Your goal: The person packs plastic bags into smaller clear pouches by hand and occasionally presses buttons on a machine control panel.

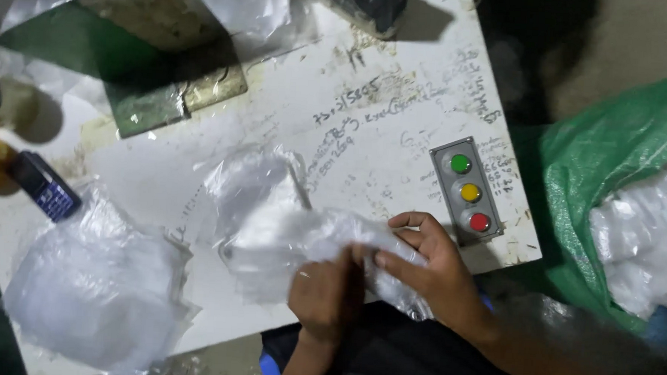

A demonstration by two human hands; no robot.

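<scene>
Where the white worktable (pixel 292 111) meets its near edge, both hands work one clear plastic bag (pixel 294 234). The left hand (pixel 327 294) is curled closed, pinching the bag's near end; the right hand (pixel 431 270) grips the same end, fingers bent over the crumpled film. The bag lies flat across the table's front middle, partly over the edge. Bare tabletop lies just beyond it. A pile of clear bags (pixel 96 290) crowds the left, a three-button control box (pixel 466 192) sits just right, and a green sack (pixel 612 170) is beside the table.
</scene>
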